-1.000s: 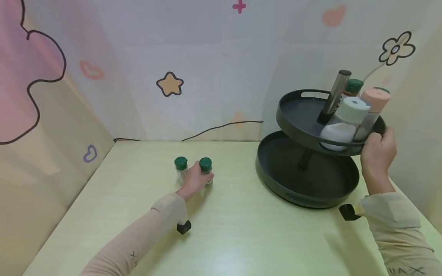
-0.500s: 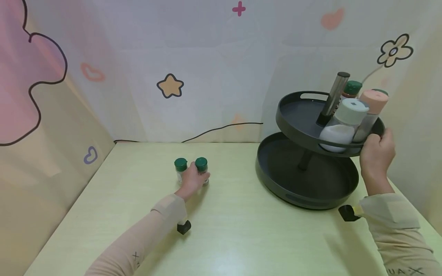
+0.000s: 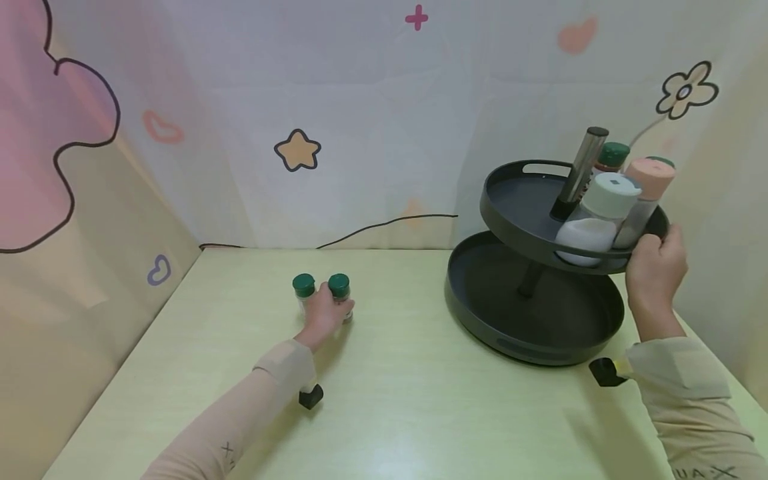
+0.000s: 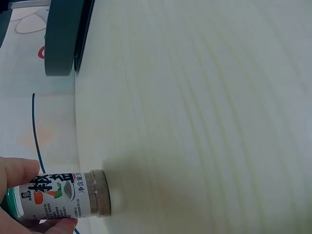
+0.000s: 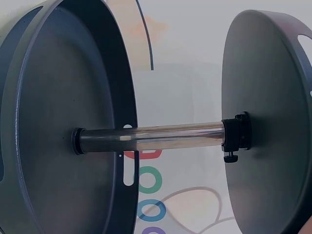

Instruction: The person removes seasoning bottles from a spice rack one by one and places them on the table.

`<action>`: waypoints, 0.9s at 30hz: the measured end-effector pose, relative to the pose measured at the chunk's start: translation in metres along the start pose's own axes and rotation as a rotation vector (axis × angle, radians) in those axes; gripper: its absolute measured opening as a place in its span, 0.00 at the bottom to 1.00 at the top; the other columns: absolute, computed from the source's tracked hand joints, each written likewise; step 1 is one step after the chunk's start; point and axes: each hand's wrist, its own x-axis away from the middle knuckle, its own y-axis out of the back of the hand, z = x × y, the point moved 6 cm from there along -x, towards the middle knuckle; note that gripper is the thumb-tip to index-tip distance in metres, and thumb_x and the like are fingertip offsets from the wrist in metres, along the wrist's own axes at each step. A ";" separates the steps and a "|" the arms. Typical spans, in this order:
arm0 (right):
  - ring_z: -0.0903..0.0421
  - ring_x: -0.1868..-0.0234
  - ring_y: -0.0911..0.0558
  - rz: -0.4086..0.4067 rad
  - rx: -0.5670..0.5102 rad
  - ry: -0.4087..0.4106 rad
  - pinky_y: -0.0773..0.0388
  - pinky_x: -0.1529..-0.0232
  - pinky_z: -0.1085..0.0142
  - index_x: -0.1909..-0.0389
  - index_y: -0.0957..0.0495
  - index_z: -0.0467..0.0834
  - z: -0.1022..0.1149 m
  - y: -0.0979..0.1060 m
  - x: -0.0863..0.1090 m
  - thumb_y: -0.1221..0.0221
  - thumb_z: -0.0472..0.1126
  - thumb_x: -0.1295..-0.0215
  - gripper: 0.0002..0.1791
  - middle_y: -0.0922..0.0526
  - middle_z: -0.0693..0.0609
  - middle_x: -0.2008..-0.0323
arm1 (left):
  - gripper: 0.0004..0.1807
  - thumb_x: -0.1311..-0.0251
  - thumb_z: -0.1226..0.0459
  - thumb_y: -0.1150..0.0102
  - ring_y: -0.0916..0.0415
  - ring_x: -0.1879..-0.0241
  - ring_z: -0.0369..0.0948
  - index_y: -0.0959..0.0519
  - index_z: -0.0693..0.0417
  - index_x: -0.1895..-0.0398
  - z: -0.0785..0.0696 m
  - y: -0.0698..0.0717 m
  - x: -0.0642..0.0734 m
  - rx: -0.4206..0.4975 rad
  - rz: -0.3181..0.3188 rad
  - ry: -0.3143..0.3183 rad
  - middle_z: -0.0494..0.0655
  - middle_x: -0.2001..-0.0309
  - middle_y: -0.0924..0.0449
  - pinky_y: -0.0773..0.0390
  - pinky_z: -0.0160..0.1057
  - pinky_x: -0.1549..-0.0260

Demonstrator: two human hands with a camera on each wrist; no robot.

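Observation:
My left hand [image 3: 324, 315] grips a small spice jar [image 3: 339, 287] with a green cap. In the left wrist view, thumb and fingers hold this labelled jar [image 4: 58, 196] near its cap, its brown contents showing at the base. A second green-capped spice jar [image 3: 303, 285] stands just left of the hand, partly hidden by it. My right hand [image 3: 657, 273] holds the rim of the upper tray [image 3: 522, 200] of a black two-tier rack; its fingers are partly hidden. The right wrist view shows the metal post [image 5: 180, 136] between the tiers.
The upper tray carries a clear jar with a pale lid [image 3: 611, 193], a pink-lidded jar [image 3: 651, 175], a green-capped jar [image 3: 615, 155] and a tilted dark metallic tube [image 3: 585, 163]. The lower tray [image 3: 534, 347] rests on the pale table [image 3: 408, 393]. A patterned cloth [image 3: 384, 133] hangs behind.
My left hand and the gripped spice jar have moved left. The second spice jar has shifted left too. My right hand and the rack look the same.

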 end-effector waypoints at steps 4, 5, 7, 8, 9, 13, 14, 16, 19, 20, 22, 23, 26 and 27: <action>0.54 0.63 0.39 -0.005 -0.015 -0.004 0.45 0.67 0.70 0.80 0.43 0.60 0.000 0.003 0.000 0.67 0.41 0.40 0.12 0.39 0.58 0.73 | 0.21 0.47 0.61 0.44 0.28 0.52 0.52 0.35 0.67 0.55 0.002 0.004 -0.003 -0.015 -0.007 -0.002 0.62 0.55 0.26 0.29 0.48 0.52; 0.55 0.64 0.39 -0.006 -0.020 -0.004 0.46 0.67 0.70 0.80 0.43 0.60 0.001 0.003 0.000 0.67 0.41 0.40 0.12 0.39 0.58 0.74 | 0.22 0.47 0.61 0.44 0.28 0.52 0.52 0.36 0.67 0.55 0.003 0.006 -0.004 -0.015 -0.008 0.001 0.62 0.55 0.26 0.29 0.48 0.52; 0.56 0.65 0.39 -0.007 -0.030 0.004 0.46 0.68 0.70 0.79 0.43 0.59 0.003 0.002 0.000 0.67 0.40 0.40 0.12 0.40 0.59 0.75 | 0.22 0.46 0.60 0.44 0.28 0.52 0.53 0.36 0.67 0.55 0.005 0.010 -0.005 -0.011 -0.009 0.003 0.63 0.54 0.27 0.29 0.48 0.52; 0.56 0.66 0.40 -0.004 -0.036 0.008 0.46 0.68 0.71 0.79 0.42 0.59 0.005 0.000 0.000 0.66 0.40 0.40 0.12 0.40 0.59 0.75 | 0.22 0.46 0.60 0.44 0.29 0.51 0.53 0.36 0.67 0.54 0.006 0.012 -0.005 -0.010 -0.010 0.006 0.63 0.53 0.27 0.29 0.49 0.52; 0.56 0.66 0.40 -0.004 -0.040 0.014 0.46 0.68 0.71 0.80 0.42 0.58 0.006 -0.001 0.000 0.66 0.39 0.40 0.12 0.40 0.59 0.76 | 0.23 0.46 0.60 0.44 0.29 0.50 0.53 0.36 0.67 0.54 0.008 0.015 -0.005 -0.007 -0.013 0.009 0.63 0.53 0.28 0.30 0.49 0.51; 0.56 0.67 0.40 0.006 -0.037 0.030 0.46 0.68 0.70 0.80 0.43 0.56 0.010 -0.006 0.001 0.66 0.39 0.40 0.12 0.41 0.57 0.76 | 0.23 0.45 0.60 0.44 0.30 0.50 0.53 0.37 0.67 0.53 0.013 0.021 -0.007 -0.012 -0.015 0.010 0.63 0.52 0.29 0.30 0.49 0.51; 0.55 0.66 0.40 0.007 -0.032 0.029 0.46 0.68 0.70 0.80 0.43 0.56 0.010 -0.006 0.001 0.67 0.39 0.40 0.11 0.41 0.56 0.76 | 0.24 0.45 0.60 0.44 0.30 0.49 0.53 0.37 0.67 0.53 0.013 0.021 -0.007 -0.011 -0.009 0.011 0.63 0.52 0.29 0.31 0.49 0.50; 0.55 0.66 0.40 0.008 -0.024 0.025 0.46 0.68 0.70 0.79 0.43 0.56 0.009 -0.006 0.001 0.67 0.40 0.40 0.11 0.41 0.56 0.75 | 0.24 0.45 0.59 0.44 0.30 0.49 0.54 0.37 0.67 0.52 0.014 0.021 -0.007 -0.009 0.002 0.006 0.63 0.51 0.29 0.31 0.49 0.50; 0.54 0.65 0.39 0.007 -0.015 0.020 0.46 0.68 0.69 0.79 0.43 0.56 0.007 -0.004 0.000 0.67 0.40 0.40 0.11 0.40 0.56 0.74 | 0.25 0.46 0.58 0.45 0.31 0.49 0.54 0.37 0.67 0.52 0.014 0.019 -0.006 -0.007 0.018 -0.001 0.64 0.51 0.29 0.31 0.50 0.50; 0.54 0.65 0.39 0.006 -0.013 0.019 0.45 0.68 0.69 0.79 0.43 0.57 0.006 -0.003 0.000 0.67 0.40 0.40 0.11 0.40 0.56 0.74 | 0.25 0.46 0.58 0.44 0.31 0.49 0.54 0.37 0.67 0.52 0.014 0.019 -0.005 -0.004 0.024 0.001 0.63 0.51 0.29 0.31 0.50 0.50; 0.54 0.64 0.39 0.003 -0.010 0.016 0.45 0.68 0.69 0.79 0.43 0.57 0.005 -0.002 0.000 0.67 0.40 0.40 0.11 0.39 0.55 0.73 | 0.24 0.46 0.58 0.44 0.31 0.50 0.53 0.37 0.66 0.52 0.014 0.017 -0.004 -0.001 0.041 0.005 0.62 0.52 0.29 0.31 0.49 0.51; 0.53 0.63 0.38 0.002 -0.008 0.013 0.45 0.67 0.69 0.79 0.43 0.57 0.004 -0.001 0.000 0.67 0.40 0.40 0.11 0.39 0.54 0.73 | 0.24 0.46 0.58 0.44 0.31 0.49 0.53 0.37 0.66 0.52 0.014 0.016 -0.003 0.000 0.051 0.007 0.62 0.51 0.29 0.31 0.49 0.50; 0.52 0.60 0.37 0.001 -0.012 0.007 0.41 0.62 0.65 0.77 0.41 0.55 0.002 0.000 0.000 0.67 0.40 0.40 0.10 0.35 0.49 0.67 | 0.25 0.45 0.60 0.44 0.32 0.47 0.53 0.37 0.65 0.50 0.014 0.014 0.001 -0.002 0.083 0.013 0.63 0.49 0.30 0.31 0.50 0.49; 0.51 0.58 0.36 0.003 -0.015 0.006 0.40 0.59 0.63 0.74 0.39 0.54 0.002 0.000 0.000 0.68 0.40 0.40 0.10 0.34 0.47 0.64 | 0.25 0.46 0.60 0.44 0.32 0.47 0.53 0.37 0.65 0.49 0.014 0.013 0.002 -0.008 0.090 0.012 0.63 0.48 0.30 0.31 0.50 0.49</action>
